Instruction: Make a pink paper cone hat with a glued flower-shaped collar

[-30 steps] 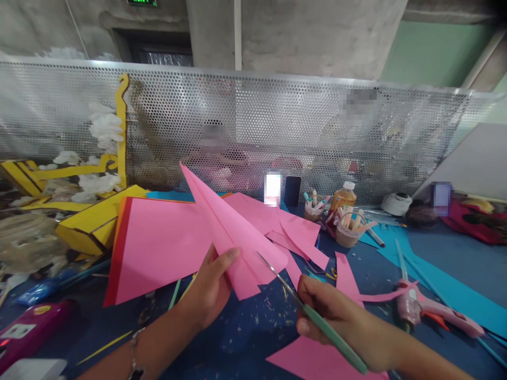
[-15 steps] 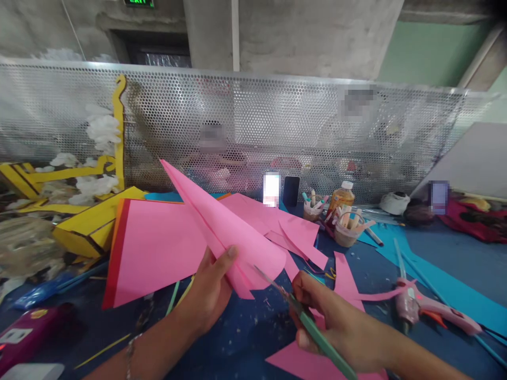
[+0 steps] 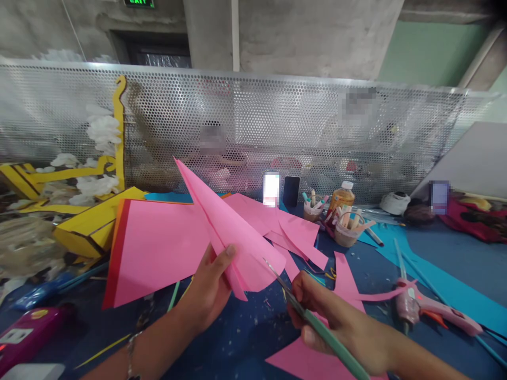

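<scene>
My left hand [image 3: 208,293] grips a folded pink paper cone [image 3: 229,232] near its wide lower end, its tip pointing up and left. My right hand [image 3: 336,322] is closed round green-handled scissors [image 3: 304,311], whose blades reach to the cone's lower right edge. Under my right wrist lies a pink paper offcut [image 3: 301,361] on the blue table.
A large pink sheet [image 3: 158,248] over red and orange sheets lies at left, with pink scraps [image 3: 293,232] behind. A pink glue gun [image 3: 431,311] lies at right. Cups of tools [image 3: 348,227], a bottle [image 3: 343,198], two phones, yellow cardboard shapes [image 3: 91,221] and a perforated metal screen [image 3: 253,126] stand behind.
The scissors moved in toward the cone's lower edge and my right hand drew slightly left. My left hand turned the cone a little; its tip swung left, then back right.
</scene>
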The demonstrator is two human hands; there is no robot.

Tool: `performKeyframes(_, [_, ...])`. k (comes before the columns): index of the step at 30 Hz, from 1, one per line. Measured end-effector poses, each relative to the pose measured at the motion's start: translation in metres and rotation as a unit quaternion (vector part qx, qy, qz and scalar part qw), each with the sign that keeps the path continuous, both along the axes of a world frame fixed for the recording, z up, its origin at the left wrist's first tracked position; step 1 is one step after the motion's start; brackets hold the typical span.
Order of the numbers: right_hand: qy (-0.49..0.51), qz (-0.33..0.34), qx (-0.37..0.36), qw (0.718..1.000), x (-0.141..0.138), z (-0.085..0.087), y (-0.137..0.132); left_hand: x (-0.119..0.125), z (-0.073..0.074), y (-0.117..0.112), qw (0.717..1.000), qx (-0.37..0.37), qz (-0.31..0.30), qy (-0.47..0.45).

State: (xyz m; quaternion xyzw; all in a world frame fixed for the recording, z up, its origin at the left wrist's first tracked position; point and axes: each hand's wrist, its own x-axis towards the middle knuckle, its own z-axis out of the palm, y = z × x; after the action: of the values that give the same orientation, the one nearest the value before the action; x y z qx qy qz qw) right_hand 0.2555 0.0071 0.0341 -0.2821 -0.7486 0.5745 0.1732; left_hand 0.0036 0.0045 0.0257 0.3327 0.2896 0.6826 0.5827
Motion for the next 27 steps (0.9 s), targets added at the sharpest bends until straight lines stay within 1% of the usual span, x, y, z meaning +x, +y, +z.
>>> performKeyframes(10, [0.021,0.013,-0.002,1.0,0.0,0.0,0.0,0.001,0.001,-0.001,1.0,-0.006,0.006,0.01])
performKeyframes(13, [0.013,0.006,-0.009,1.0,-0.002,0.003,-0.001,0.0,0.0,0.0,1.0,-0.01,0.01,0.016])
performKeyframes(17, [-0.004,-0.005,0.01,1.0,-0.002,0.006,-0.002,-0.001,-0.001,0.0,1.0,-0.004,0.004,0.013])
performKeyframes(27, [-0.024,-0.023,0.03,0.999,-0.004,0.01,-0.004,-0.002,0.0,0.0,1.0,-0.002,0.008,0.005])
